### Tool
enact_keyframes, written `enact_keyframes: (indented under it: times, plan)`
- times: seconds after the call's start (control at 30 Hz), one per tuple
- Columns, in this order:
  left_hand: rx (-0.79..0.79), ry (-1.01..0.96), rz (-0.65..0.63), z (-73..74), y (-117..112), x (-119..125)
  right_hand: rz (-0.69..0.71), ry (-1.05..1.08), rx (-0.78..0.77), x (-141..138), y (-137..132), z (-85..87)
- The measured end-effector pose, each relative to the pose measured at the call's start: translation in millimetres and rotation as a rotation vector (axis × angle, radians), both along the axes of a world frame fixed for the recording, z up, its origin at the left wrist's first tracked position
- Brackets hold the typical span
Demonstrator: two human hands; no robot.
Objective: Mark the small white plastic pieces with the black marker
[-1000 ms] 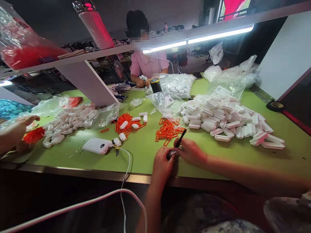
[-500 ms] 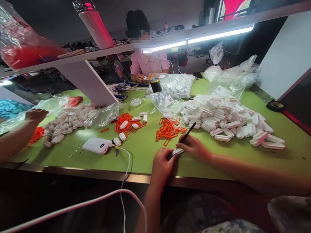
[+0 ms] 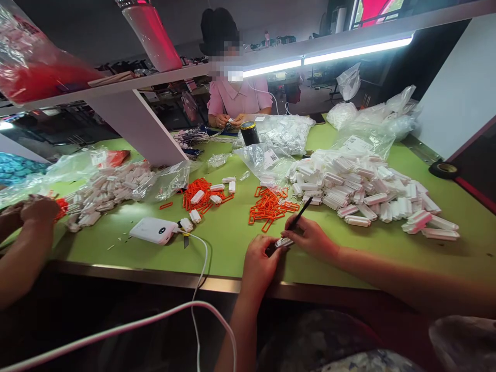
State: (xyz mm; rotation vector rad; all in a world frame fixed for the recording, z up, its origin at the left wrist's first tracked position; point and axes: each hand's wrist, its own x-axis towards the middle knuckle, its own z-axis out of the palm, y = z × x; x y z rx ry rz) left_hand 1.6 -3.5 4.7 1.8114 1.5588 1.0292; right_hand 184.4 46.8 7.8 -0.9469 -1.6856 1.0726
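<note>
My left hand [image 3: 259, 262] rests near the front edge of the green table [image 3: 228, 243] and grips a small white connector [image 3: 283, 242]. My right hand [image 3: 312, 238] holds a thin black tool [image 3: 299, 214], its lower end at the connector and its tip slanting up to the right. Just beyond both hands lies a heap of orange clips [image 3: 270, 206]. A large pile of white connectors [image 3: 360, 188] spreads to the right.
A white power bank [image 3: 154, 230] with a white cable [image 3: 199, 268] lies at the front left. More orange clips and white parts [image 3: 203, 195] sit mid-table. A person's hands [image 3: 34, 212] work at a second connector pile [image 3: 108, 191] on the left. Another person [image 3: 236, 98] sits opposite, by a black can [image 3: 250, 133].
My right hand tilted the black tool up and moved slightly right; the white connector now shows between my hands. The hand at the left reached up to the pile, then came back down.
</note>
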Motion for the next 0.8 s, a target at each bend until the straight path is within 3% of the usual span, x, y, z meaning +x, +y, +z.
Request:
enact_keyframes:
  times: [0.27, 0.53, 0.63, 0.8]
  plan:
    - [-0.008, -0.021, 0.002, 0.2, 0, 0, -0.015, -0.204, 0.142, 1, -1, -3.5]
    - [-0.016, -0.046, 0.012, 0.5, 0, 0, 0.009, -0.439, 0.447, 0, -10, 0.4]
    - [-0.019, -0.042, 0.017, -0.5, 1, 0, 0.002, -0.358, 0.33, 0, -6, -3.3]
    - [-0.02, -0.039, 0.01, -3.0, 2, -1, -0.023, -0.021, 0.047, -4, 4, -11.4]
